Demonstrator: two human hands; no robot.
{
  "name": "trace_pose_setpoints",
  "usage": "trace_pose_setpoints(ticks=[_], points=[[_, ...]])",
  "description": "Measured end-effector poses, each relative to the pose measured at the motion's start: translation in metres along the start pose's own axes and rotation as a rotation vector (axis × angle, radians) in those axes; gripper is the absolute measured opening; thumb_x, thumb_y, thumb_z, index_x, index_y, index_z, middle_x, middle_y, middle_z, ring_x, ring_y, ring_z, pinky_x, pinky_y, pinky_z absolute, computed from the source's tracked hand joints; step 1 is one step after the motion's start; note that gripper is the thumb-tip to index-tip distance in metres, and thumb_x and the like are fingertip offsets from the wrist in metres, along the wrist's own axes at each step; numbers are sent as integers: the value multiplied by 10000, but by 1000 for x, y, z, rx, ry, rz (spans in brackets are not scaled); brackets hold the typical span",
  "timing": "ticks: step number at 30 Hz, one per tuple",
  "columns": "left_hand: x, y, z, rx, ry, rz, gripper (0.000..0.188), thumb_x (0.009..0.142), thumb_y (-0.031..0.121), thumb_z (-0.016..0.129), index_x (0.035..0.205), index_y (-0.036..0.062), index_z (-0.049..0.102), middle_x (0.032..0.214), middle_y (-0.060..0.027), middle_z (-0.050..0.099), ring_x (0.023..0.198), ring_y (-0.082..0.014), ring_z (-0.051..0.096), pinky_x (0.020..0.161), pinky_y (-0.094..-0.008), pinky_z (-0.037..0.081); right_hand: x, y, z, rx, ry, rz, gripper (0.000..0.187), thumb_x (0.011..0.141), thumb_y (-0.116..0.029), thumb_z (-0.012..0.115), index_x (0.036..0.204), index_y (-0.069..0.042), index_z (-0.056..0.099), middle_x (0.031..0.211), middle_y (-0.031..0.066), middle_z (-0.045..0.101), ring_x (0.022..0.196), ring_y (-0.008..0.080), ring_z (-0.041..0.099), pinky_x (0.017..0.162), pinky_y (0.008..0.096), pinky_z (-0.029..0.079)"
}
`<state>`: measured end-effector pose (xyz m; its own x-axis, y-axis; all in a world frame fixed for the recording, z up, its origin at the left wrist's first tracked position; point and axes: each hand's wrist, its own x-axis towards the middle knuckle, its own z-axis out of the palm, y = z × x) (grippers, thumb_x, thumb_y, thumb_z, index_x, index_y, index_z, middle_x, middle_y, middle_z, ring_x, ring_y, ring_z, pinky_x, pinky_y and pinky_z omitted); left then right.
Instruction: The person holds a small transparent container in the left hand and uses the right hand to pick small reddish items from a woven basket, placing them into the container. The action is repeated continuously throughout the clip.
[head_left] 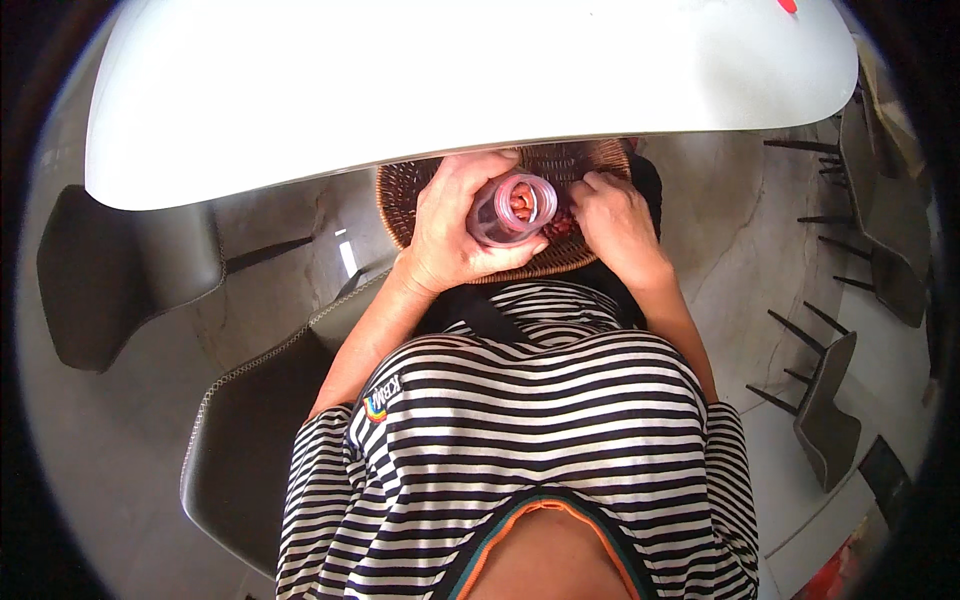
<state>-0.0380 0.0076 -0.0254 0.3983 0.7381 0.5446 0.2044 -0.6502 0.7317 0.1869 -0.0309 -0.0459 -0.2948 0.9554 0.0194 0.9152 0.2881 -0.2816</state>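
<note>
My left hand (440, 222) is wrapped round a clear, pink-tinted plastic jar (489, 222), its open mouth tilted up toward me. Inside the jar lie small reddish-brown pieces (520, 204) that look like nuts or dried fruit. A round brown wicker basket (396, 200) rests on my lap, and the jar is held over it. My right hand (617, 225) is at the basket's right side with its fingers curled together, the tips hidden from view. Beside those fingers, dark red pieces (562, 224) lie in the basket.
A white table (450, 100) with a rounded edge hangs over the basket's far part. A red object (788, 6) sits at its far right. Grey chairs stand at the left (110, 285), beside me (255, 440) and at the right (830, 410).
</note>
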Motion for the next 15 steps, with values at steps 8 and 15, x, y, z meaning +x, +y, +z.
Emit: trace_pose_setpoints(ticks=[8, 15], points=[[6, 2, 3, 9, -54, 44, 718, 616, 311, 898, 1169, 48, 524, 1078, -128, 624, 991, -273, 604, 875, -380, 480, -5, 4, 13, -56, -28, -84, 85, 750, -70, 560, 752, -24, 631, 787, 129, 608, 805, 299, 636, 710, 409, 530], [4, 1, -2, -6, 5, -1, 750, 573, 292, 908, 1183, 64, 536, 1119, -126, 627, 984, -302, 624, 832, -391, 528, 4, -20, -48, 318, 184, -32, 74, 771, -16, 660, 843, -29, 661, 796, 113, 619, 739, 261, 633, 648, 347, 518]])
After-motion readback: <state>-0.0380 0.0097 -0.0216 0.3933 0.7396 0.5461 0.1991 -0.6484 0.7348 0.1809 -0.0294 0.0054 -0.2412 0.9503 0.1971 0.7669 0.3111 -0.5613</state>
